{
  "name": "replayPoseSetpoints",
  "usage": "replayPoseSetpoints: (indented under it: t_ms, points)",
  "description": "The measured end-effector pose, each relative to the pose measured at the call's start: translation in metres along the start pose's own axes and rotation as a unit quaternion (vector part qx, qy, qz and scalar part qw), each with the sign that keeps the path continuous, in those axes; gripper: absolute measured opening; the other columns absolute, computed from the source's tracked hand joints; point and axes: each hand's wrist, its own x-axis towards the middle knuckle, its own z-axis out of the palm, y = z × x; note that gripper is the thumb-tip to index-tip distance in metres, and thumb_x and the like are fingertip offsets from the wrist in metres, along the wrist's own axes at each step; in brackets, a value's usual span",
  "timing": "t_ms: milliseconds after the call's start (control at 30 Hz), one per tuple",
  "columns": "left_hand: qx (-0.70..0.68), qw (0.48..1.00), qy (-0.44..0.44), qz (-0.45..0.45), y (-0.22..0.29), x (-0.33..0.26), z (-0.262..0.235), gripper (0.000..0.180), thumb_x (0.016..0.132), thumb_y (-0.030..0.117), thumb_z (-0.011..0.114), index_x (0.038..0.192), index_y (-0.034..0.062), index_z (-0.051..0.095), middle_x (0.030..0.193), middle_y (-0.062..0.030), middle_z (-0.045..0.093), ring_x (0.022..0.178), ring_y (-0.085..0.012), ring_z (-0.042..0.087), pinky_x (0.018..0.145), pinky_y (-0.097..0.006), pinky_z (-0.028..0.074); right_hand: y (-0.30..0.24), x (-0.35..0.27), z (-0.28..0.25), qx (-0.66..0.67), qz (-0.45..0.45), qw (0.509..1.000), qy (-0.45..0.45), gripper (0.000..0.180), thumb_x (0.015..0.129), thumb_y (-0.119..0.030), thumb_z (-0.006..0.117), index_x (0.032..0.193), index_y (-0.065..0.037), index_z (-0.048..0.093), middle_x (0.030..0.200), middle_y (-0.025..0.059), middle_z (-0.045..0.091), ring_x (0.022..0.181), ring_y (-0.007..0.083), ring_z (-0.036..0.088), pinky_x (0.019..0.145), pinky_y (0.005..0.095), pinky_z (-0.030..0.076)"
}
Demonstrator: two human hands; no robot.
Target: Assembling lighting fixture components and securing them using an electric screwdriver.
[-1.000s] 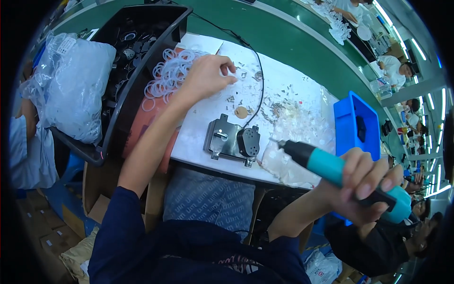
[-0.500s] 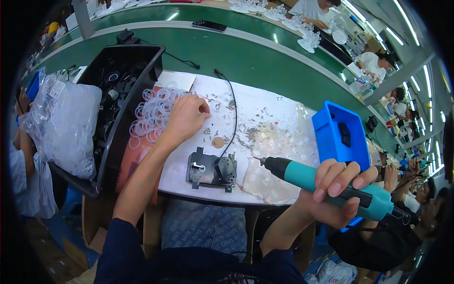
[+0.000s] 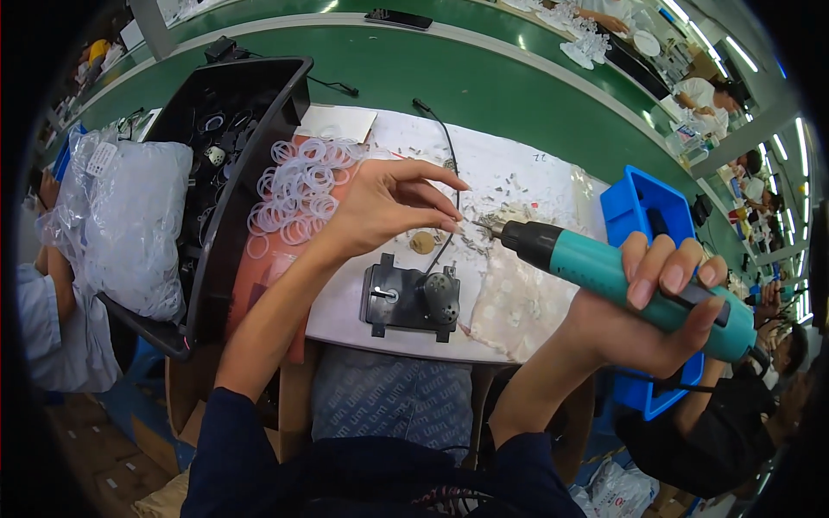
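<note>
I see my right hand (image 3: 656,298) wrapped fully around the teal cylindrical body of a powered electric screwdriver (image 3: 622,276), at the right of the scene. The tool lies nearly level, black nose and thin bit pointing left. The bit tip sits just beside the fingertips of my left hand (image 3: 384,207).

My left hand is above the middle of the tabletop (image 3: 535,173), fingers narrowed into a pinch, thumb and forefinger drawn together at the bit tip. I cannot tell whether a small part is held between them.

Directly nearer than the left hand, a black moulded plastic housing with a round dark motor-like part (image 3: 410,298) lies flat on the white sheet, close to the near tabletop edge. A small tan round disc (image 3: 422,243) lies just beyond it. A thin black cable (image 3: 449,164) runs from the housing toward the far side.

Left of the hand, a heap of clear plastic rings (image 3: 298,190) rests on a pinkish sheet. Further left stands a long black plastic tray (image 3: 224,155) holding dark parts, then a clear bag of white pieces (image 3: 129,224). At the right, behind the screwdriver, stands a blue plastic bin (image 3: 635,203). Small white scraps are scattered across the white sheet.
</note>
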Motion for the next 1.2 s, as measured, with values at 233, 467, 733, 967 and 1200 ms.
replayPoseSetpoints:
  t_ms: [233,467,733,967,1200]
  points:
    - [-0.025,1.000,-0.010,-0.007,0.007,-0.001,0.003,0.040,0.071,-0.008,0.069,0.110,-0.0040,0.060,0.082,-0.0143,0.069,0.077,-0.0153,0.068,0.074,-0.025,0.054,0.006,0.000,0.002,0.002,0.033,0.999,0.008,0.019,0.090,-0.024,0.053,0.095,-0.008,0.045,0.077,0.0054,0.051,0.055,0.0106,0.047,0.055,0.0255,0.033]
    - [-0.019,1.000,-0.014,0.002,0.005,-0.003,0.003,0.040,0.071,-0.009,0.069,0.109,-0.0040,0.060,0.082,-0.0140,0.070,0.077,-0.0144,0.067,0.072,-0.024,0.054,0.015,-0.004,-0.003,0.032,0.026,0.999,0.015,0.022,0.090,-0.027,0.051,0.100,-0.008,0.044,0.078,0.0096,0.053,0.053,0.0155,0.049,0.052,0.0278,0.034]
    - [0.065,0.997,-0.023,0.040,0.012,-0.010,0.006,0.039,0.074,-0.004,0.069,0.111,-0.0019,0.060,0.082,-0.0125,0.070,0.077,-0.0143,0.068,0.075,-0.025,0.053,0.016,-0.003,-0.002,0.014,0.030,0.998,0.054,0.020,0.090,-0.025,0.051,0.099,-0.008,0.046,0.076,0.0092,0.054,0.050,0.0150,0.047,0.050,0.0267,0.036]
    - [0.476,0.868,-0.046,0.136,0.080,-0.047,0.021,0.050,0.071,0.025,0.076,0.118,0.0150,0.061,0.120,-0.0120,0.059,0.112,-0.0272,0.056,0.096,-0.041,0.041,0.021,0.020,-0.025,0.013,0.134,0.991,-0.016,0.021,0.091,-0.021,0.050,0.100,-0.002,0.052,0.081,0.0134,0.056,0.058,0.0168,0.049,0.054,0.0260,0.040]
    - [0.638,0.754,-0.153,0.013,0.055,-0.081,0.053,0.054,0.065,0.016,0.076,0.117,0.0275,0.064,0.125,-0.0103,0.053,0.118,-0.0342,0.048,0.092,-0.044,0.045,0.032,0.005,-0.013,-0.101,0.150,0.984,-0.006,0.016,0.082,-0.011,0.062,0.084,0.005,0.060,0.071,0.0141,0.060,0.047,0.0166,0.056,0.043,0.0227,0.042]
